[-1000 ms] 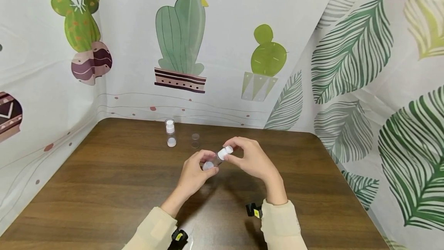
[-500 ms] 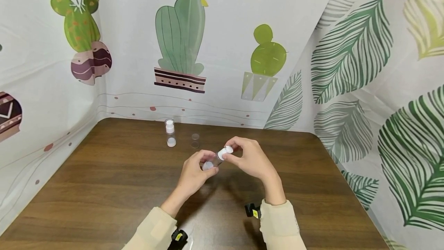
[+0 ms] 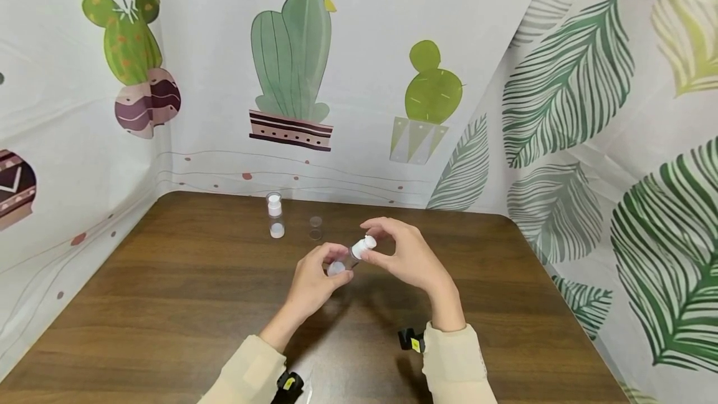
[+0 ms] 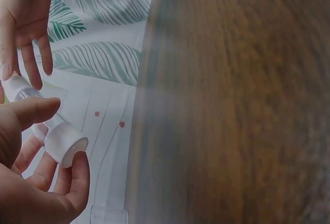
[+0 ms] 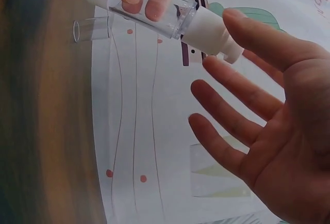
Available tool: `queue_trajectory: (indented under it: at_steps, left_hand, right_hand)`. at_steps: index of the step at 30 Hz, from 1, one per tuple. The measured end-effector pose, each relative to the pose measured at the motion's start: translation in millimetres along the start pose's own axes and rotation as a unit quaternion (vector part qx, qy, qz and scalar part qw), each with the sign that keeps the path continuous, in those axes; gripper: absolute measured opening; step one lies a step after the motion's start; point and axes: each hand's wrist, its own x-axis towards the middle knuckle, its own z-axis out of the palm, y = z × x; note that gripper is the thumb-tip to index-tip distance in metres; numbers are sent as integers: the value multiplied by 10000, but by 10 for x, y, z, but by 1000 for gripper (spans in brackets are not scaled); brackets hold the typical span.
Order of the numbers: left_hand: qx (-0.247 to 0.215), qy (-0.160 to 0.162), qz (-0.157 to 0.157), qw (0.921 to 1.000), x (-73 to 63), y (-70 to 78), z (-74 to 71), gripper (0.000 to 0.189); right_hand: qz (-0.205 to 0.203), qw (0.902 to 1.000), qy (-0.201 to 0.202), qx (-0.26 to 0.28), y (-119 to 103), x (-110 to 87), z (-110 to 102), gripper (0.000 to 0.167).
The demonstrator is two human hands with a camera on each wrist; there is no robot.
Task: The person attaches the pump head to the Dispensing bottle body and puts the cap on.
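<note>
Left fingers [image 4: 80, 180] round bottle [image 5: 167, 22], right fingers [image 5: 226, 111] spread

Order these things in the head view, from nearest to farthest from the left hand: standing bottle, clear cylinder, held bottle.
1. Held bottle, gripped by the left hand
2. Clear cylinder, beyond that hand
3. Standing bottle, left of the cylinder

Appears as a clear-walled bottle [image 5: 172, 18], white at base and pump top; slants above the worktop [image 3: 196, 285], held in the left hand [image 3: 314, 274] with pump end raised.
</note>
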Motion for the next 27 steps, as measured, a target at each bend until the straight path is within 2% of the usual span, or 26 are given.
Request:
queue_trajectory:
  at_steps: [8,18,27]
  left_hand:
    - [4,-10,11,10000,3,-14,-2,39]
    - [22,-22,-7,10000,5,-27,4,38]
    - [20,-16,20,10000,-2,-18,6,38]
  right_hand:
    - [-350,9993,-113,18,6,-11,-23,39]
    - [-450,9987,-232,-66,22,-4,-15,31]
    - [-330,9992,-238,-36,25,-5,10,22]
